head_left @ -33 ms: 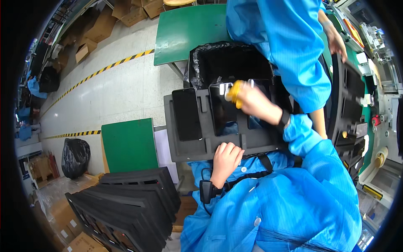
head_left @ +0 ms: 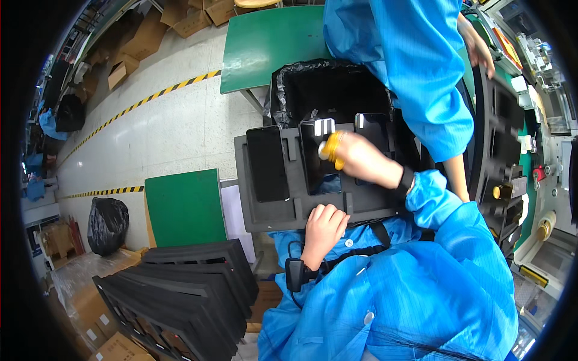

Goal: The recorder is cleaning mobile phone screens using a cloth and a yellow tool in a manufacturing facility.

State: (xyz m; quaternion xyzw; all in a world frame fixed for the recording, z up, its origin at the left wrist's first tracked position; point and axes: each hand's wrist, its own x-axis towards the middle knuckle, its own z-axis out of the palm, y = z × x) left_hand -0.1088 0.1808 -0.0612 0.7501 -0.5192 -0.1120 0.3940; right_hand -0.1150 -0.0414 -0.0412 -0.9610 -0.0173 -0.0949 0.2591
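Nothing has shifted since the earlier frame. One dark foam tray (head_left: 253, 210) carries three black tablets: the left one (head_left: 267, 163), the middle one (head_left: 320, 157) and the right one (head_left: 372, 129). The left hand (head_left: 323, 231), fingers curled, grips the tray's near edge. The right hand (head_left: 360, 161), with yellow fingertip covers, lies loosely closed on the middle tablet.

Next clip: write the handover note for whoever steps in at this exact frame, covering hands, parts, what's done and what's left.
Left hand: fingers curled over the near edge of the dark foam tray, steadying it on the lap.
Right hand: yellow-tipped fingers resting on the middle dark panel.
Parts: left panel and middle panel lie in tray slots; a third panel lies at the far right, partly hidden by the hand.
Done: three slots hold panels.
Left: cannot tell whether the middle panel is fully seated. A stack of foam trays waits at lower left.
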